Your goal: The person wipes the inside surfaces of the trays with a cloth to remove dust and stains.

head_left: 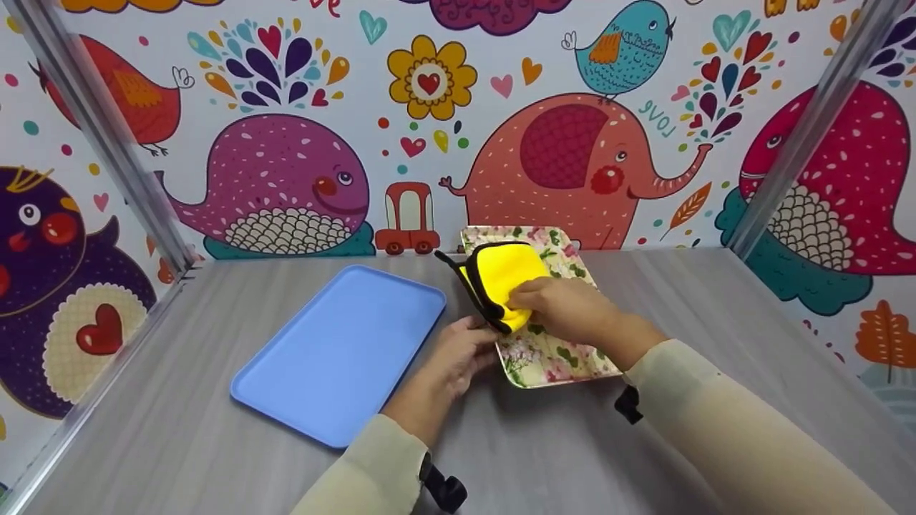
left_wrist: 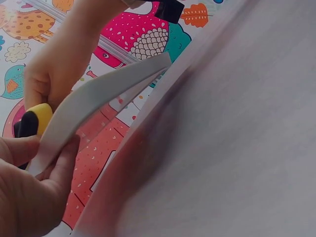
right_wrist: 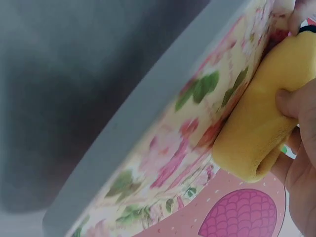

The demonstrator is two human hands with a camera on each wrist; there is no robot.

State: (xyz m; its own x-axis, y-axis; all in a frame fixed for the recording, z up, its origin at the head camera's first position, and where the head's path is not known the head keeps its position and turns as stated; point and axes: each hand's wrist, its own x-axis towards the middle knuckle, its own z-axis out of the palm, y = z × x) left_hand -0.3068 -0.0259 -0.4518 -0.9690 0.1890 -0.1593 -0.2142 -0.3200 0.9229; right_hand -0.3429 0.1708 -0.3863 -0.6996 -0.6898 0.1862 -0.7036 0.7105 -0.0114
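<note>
Floral tray [head_left: 562, 365]: toward 4 o'clock from the view's centre, tilted, far end apparently raised off the table [head_left: 558, 458].
Cloth [head_left: 504, 268]: yellow, black-edged, folded, lying against the patterned face at 10 o'clock from the tray's middle.
Left hand [head_left: 458, 354]: pinching the rim at 8 o'clock, digits on both faces.
Right hand [head_left: 569, 306]: at 4 o'clock from the cloth, gripping its folds between thumb and fingers.
Blue tray [head_left: 336, 350]: flat on the table, near, between 8 and 9 o'clock from the floral one, gripped by neither hand.
Wiping, by the look of things: best with the fold flattened and pressed evenly, in overlapping passes from 12 o'clock down to 6.
Rim: best pinched firmly, to resist the push without twisting.
8 o'clock edge: likely missed under the left grip; shift the pinch to reach.
</note>
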